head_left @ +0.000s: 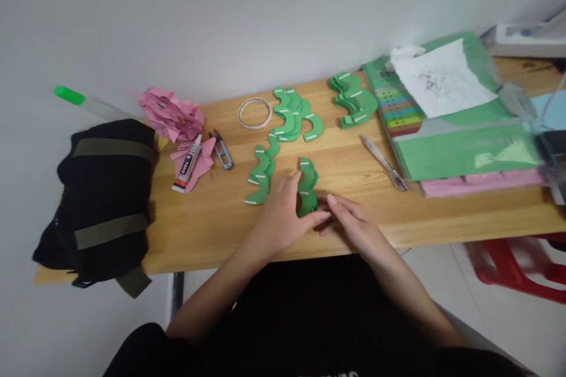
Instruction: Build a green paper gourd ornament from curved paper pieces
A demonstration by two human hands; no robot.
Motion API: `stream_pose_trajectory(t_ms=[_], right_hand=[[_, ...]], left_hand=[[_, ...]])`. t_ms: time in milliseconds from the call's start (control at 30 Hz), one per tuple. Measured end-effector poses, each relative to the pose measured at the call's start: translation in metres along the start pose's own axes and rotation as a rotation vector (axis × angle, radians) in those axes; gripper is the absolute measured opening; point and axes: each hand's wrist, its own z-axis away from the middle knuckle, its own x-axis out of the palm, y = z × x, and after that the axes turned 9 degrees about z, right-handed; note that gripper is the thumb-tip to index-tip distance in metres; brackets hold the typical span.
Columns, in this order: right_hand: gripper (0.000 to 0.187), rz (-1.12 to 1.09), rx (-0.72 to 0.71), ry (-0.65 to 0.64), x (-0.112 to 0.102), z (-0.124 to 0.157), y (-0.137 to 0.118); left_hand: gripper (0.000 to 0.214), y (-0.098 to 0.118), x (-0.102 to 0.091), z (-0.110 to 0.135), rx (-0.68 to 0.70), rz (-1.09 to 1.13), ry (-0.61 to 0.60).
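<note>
Green curved paper cutouts (307, 185) with white strips lie overlapped near the table's front edge. My left hand (280, 212) curves along their left side, thumb and forefinger spread around them; its thumb tip reaches my right hand (354, 224). The right fingers are curled together at the cutouts' lower right corner, and whatever they pinch is hidden. Just left of my left hand is another row of green cutouts (262, 174). Behind are a larger overlapped group (289, 121) and a stacked group (356, 106) farther right.
On the left lie a black bag (108, 194), pink paper scraps (172, 115), a glue tube (188, 165) and thread snips (223, 150). A tape roll (255, 113) sits near the wall. Rightward are a pen (384, 162), green paper packs (460, 150) and a red stool (508, 265) below.
</note>
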Motion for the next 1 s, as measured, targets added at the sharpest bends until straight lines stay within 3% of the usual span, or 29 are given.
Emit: stream_pose_trajectory(t_ms=[100,300,467,600,1000], right_hand=[[0.050,0.002,-0.020,0.022,0.001,0.001,0.001],[0.042,-0.016,-0.050,0.018,0.002,0.002,0.005],[0.047,-0.051,-0.052,-0.006,0.006,-0.001,0.007],[0.056,-0.031,-0.138,-0.014,0.011,-0.004,0.007],[0.052,-0.084,-0.192,-0.033,0.012,-0.002,0.007]], left_hand=[[0.071,-0.004,0.001,0.006,-0.021,0.024,-0.044],[0.070,-0.020,-0.007,0.002,-0.126,0.338,-0.069],[0.067,-0.027,-0.009,0.000,-0.178,0.604,-0.011],[0.064,-0.024,-0.007,0.001,-0.221,0.771,0.060],[0.040,-0.021,-0.009,0.003,-0.292,0.937,0.077]])
